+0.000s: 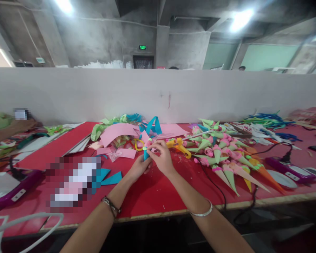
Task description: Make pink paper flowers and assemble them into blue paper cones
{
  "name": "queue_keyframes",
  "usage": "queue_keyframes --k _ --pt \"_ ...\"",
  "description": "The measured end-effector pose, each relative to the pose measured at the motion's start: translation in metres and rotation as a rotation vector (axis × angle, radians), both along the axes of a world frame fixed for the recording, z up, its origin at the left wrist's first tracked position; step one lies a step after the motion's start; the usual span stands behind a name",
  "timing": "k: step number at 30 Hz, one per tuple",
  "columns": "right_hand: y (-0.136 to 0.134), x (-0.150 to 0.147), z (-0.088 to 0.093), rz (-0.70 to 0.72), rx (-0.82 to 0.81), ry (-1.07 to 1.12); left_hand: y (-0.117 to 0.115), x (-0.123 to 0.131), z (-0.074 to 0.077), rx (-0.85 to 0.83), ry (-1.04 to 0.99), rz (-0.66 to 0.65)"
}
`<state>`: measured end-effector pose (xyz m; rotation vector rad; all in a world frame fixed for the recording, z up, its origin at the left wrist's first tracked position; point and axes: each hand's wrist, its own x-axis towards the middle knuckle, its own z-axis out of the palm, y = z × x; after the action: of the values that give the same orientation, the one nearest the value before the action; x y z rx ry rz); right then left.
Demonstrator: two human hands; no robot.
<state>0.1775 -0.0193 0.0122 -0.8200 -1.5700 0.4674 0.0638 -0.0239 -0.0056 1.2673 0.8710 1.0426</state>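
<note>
Both of my hands meet over the middle of the red table [152, 193]. My left hand [139, 167] is closed round the blue paper cone [145, 155] of a small paper ice-cream craft. My right hand [161, 158] pinches the pink top of the craft [148, 144], where a small green ball sits. A yellow glue gun [179, 145] lies just right of my right hand. Pink paper sheets [118, 135] and blue paper strips [153, 125] lie just behind my hands.
A pile of finished paper cones [226, 154] covers the table to the right, with black cables and a purple device [284, 166]. Another purple device [13, 191] and blue paper triangles [107, 175] lie at left. Another person's hand [21, 125] rests at far left. A white partition [158, 93] backs the table.
</note>
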Motion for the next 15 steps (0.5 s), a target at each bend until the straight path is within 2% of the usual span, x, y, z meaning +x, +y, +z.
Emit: queue_keyframes --k 6,9,12,15 --pt "0.0055 -0.0035 -0.0050 0.095 -0.174 0.240 0.0010 0.0009 -0.0003 0.084 0.082 0.047" --pt "0.0072 -0.0053 -0.0065 0.239 -0.305 0.358 0.0008 0.0017 -0.0008 0.117 0.107 0.068" --pt "0.0071 -0.0058 -0.0069 0.370 -0.354 0.352 0.0005 0.0022 -0.0020 0.144 0.113 0.091" --pt "0.0062 -0.0056 -0.0069 0.373 -0.344 0.315 0.0003 0.0028 -0.0031 0.145 0.099 0.124"
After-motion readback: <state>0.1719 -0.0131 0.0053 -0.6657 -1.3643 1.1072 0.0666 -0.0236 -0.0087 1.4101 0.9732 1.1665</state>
